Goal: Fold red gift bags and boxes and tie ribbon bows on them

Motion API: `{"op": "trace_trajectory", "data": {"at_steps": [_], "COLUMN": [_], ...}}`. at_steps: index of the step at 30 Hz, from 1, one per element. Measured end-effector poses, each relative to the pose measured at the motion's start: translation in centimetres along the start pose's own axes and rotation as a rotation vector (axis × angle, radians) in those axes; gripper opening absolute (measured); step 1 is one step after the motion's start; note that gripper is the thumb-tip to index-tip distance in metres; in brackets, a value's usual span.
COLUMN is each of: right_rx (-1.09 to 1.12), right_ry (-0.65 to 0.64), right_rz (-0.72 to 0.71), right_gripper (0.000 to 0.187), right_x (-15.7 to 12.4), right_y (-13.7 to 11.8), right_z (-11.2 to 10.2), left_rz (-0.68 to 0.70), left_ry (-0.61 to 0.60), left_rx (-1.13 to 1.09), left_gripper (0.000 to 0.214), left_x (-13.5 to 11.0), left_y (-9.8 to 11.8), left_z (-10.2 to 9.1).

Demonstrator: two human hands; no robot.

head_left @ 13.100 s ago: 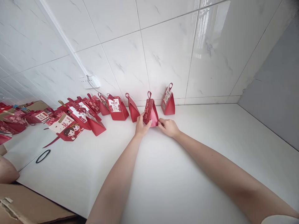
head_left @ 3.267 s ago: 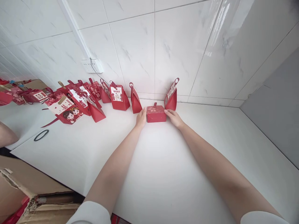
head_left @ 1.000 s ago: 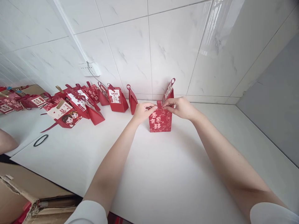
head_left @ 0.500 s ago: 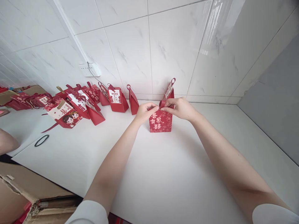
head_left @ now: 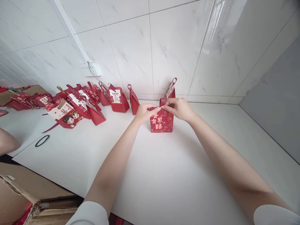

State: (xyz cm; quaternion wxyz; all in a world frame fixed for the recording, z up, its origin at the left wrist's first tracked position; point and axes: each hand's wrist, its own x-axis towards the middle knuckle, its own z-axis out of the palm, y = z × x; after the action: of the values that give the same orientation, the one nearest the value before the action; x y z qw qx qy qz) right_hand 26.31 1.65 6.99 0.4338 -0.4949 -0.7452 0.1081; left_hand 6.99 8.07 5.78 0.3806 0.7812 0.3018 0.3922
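Red box point(head_left: 161, 122), one: printed with pale lettering and floral pattern, upright on the white table point(head_left: 150, 175), right of centre toward the far wall point(head_left: 173, 47). Fitted at top with a ribbon loop point(head_left: 162, 102), dark red. Left hand point(head_left: 147, 112): thumb and fingers pinching the top edge, on the left. Right hand point(head_left: 180, 109): thumb and fingertips pinching the same edge, on the right, beside the loop; whether they also catch ribbon cannot be told. Handling, as judged: thin folded card, light, fairly stiff along folds, easily creased or dented on the broad face; surface perhaps a little slick; ribbon soft and limp. Best hold: both ends of the top edge, pinched gently, or low on the side folds; loop for lifting. Adjacent: tagged box point(head_left: 171, 91) behind, to the right; plain-sided box point(head_left: 134, 103), far left of the left hand.
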Motion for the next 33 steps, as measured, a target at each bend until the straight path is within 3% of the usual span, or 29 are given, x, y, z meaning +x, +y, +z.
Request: {"op": "trace_trajectory", "data": {"at_steps": [8,33], "right_rx": [0.008,-0.003], "right_ry": [-0.014,-0.014], "right_rz": [-0.005,0.005], "right_gripper": [0.028,0.028], "right_x": [0.1,0.1], "right_y": [0.1,-0.1], "right_z": [0.1,0.2], "left_rz": [-0.272,-0.298], "left_ry": [-0.049,-0.057], "left_rx": [-0.364,-0.444], "left_gripper": [0.022,0.022], "left_x": [0.1,0.1], "left_y": [0.0,-0.3], "left_z": [0.9,1.2]}}
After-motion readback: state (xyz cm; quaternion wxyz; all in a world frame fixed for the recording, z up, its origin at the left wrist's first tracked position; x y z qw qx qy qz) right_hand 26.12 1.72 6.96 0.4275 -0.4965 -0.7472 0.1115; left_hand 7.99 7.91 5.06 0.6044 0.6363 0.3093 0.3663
